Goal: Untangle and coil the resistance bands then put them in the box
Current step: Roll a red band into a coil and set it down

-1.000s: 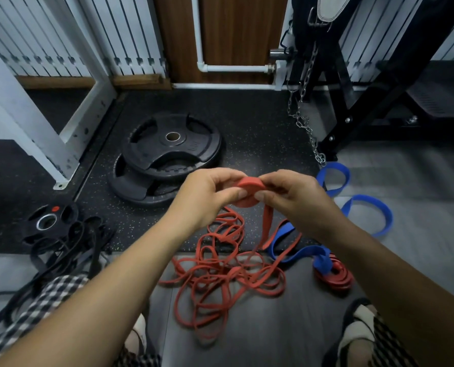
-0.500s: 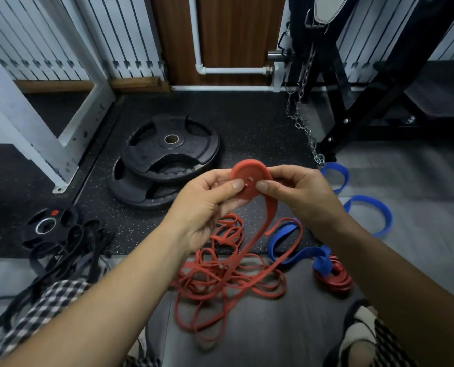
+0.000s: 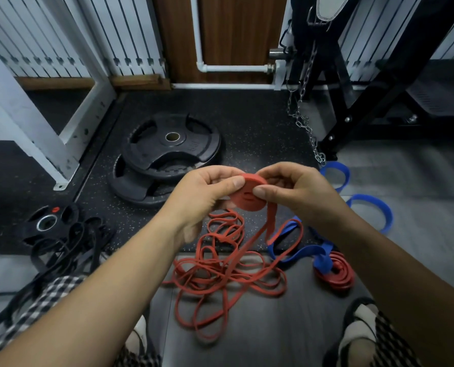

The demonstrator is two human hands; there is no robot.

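Both hands hold a tight red coil [image 3: 248, 198] of resistance band at chest height. My left hand [image 3: 204, 192] pinches its left edge with thumb and fingers. My right hand [image 3: 294, 192] grips its right side, thumb on the flat face. The band's loose tail [image 3: 270, 221] hangs from the coil down to a tangled red heap [image 3: 220, 271] on the floor. A blue band [image 3: 368, 207] loops across the floor at the right, one end lying over a finished dark red coil [image 3: 335, 274]. A tangle of black bands [image 3: 64, 250] lies at the left. No box is in view.
Two stacked black weight plates [image 3: 167, 157] lie on the rubber mat ahead, a small plate [image 3: 48, 221] at the left. A white rack leg [image 3: 59, 144] stands left; a black machine frame [image 3: 353, 102] with a hanging chain [image 3: 308, 128] stands right. My feet show at the bottom.
The coil has turned in my hands from upright to tilted flat, and a little more of the tail is wound on. Both hands sit slightly lower than half a second ago.
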